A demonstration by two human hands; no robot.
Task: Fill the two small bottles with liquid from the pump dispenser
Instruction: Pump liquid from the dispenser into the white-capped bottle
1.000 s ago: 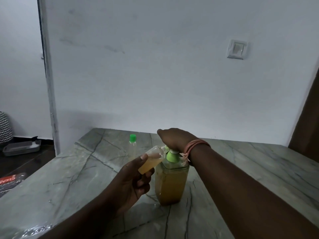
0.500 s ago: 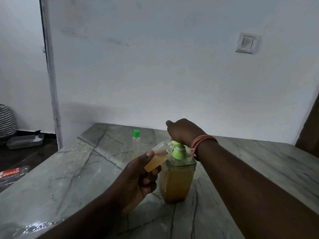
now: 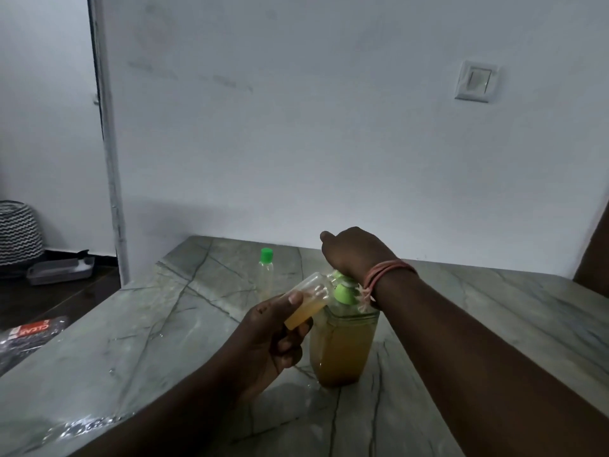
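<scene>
A square clear pump dispenser [image 3: 342, 347] with amber liquid and a green pump head stands on the marble table [image 3: 164, 341]. My right hand [image 3: 354, 253] rests on top of the pump head, wrist bent, covering most of it. My left hand [image 3: 267, 338] grips a small clear bottle [image 3: 308, 303], tilted, its open mouth at the pump's spout; its lower part holds amber liquid. A second small bottle [image 3: 265, 275] with a green cap stands upright farther back on the table, apart from both hands.
The table butts against a white wall with a light switch [image 3: 476, 81]. Its left edge drops to a dark floor with a grey tray [image 3: 59, 270], a patterned basket [image 3: 19, 232] and a plastic packet [image 3: 29, 334]. Shiny plastic wrap [image 3: 82, 427] lies at the table's near left.
The camera view has shifted slightly. The pump head has risen a little under my right hand. The left hand keeps the small bottle at the spout.
</scene>
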